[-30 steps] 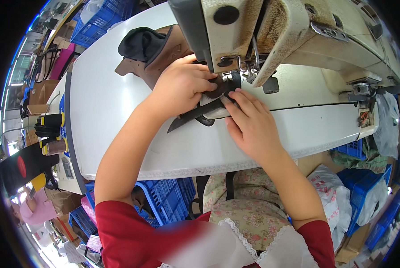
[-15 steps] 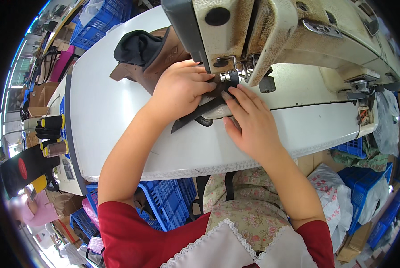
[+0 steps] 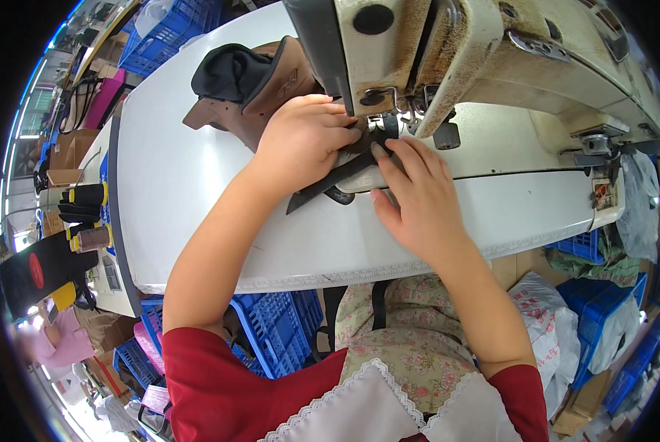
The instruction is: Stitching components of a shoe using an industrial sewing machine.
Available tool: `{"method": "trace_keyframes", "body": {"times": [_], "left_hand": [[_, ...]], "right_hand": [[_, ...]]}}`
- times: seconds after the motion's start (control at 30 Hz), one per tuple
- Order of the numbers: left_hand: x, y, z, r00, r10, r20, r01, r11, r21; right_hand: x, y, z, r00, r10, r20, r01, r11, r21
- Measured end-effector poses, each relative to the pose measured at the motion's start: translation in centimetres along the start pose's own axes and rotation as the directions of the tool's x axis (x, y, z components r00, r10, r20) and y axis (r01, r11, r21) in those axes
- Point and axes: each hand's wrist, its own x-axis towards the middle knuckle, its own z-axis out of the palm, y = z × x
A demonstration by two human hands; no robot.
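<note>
A brown leather-like piece [image 3: 289, 85] with bunched black fabric [image 3: 230, 74] at its far end lies on the white table, left of the sewing machine [image 3: 466, 77]. My left hand [image 3: 297, 144] presses down on this piece with its fingers curled and its thumb pointing at the presser foot [image 3: 390, 124]. From under the foot a black strip [image 3: 326, 186] runs toward me and to the left. My right hand [image 3: 420, 197] rests its outstretched fingertips on the strip's edge close to the foot, thumb apart. The machine head hides the needle area in part.
The white tabletop [image 3: 182, 191] has a ruler strip along its front edge. Thread spools [image 3: 90, 195] stand on a side table to the left. Blue crates [image 3: 274, 335] sit below the table, and a plastic bag [image 3: 540, 317] lies at the lower right.
The brown piece and the black strip have shifted slightly to the right in view, along with the machine head. Both hands keep nearly the same place on the work.
</note>
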Motion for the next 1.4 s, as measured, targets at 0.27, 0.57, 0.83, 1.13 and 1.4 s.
{"method": "trace_keyframes", "body": {"times": [0.27,0.57,0.83,1.13,1.4], "left_hand": [[0.3,0.8,0.2,0.997,-0.071,-0.007,0.071,0.996,0.044],[0.4,1.5,-0.4,0.982,-0.185,0.043,0.186,0.983,-0.013],[0.2,1.3,-0.1,0.994,-0.109,-0.002,0.109,0.994,0.016],[0.5,2.2,0.2,0.995,-0.094,-0.016,0.095,0.987,0.132],[0.7,2.7,0.6,0.996,-0.079,-0.052,0.088,0.974,0.210]], "right_hand": [[0.7,0.6,-0.3,1.000,0.012,-0.001,-0.012,1.000,-0.007],[0.5,1.0,-0.3,0.999,0.033,0.003,-0.033,0.998,0.060],[0.1,0.7,-0.3,0.999,0.032,-0.024,-0.033,0.998,-0.050],[0.2,0.9,-0.1,0.997,0.077,-0.024,-0.078,0.997,-0.023],[0.4,1.0,0.0,0.994,0.113,-0.002,-0.113,0.994,-0.001]]}}
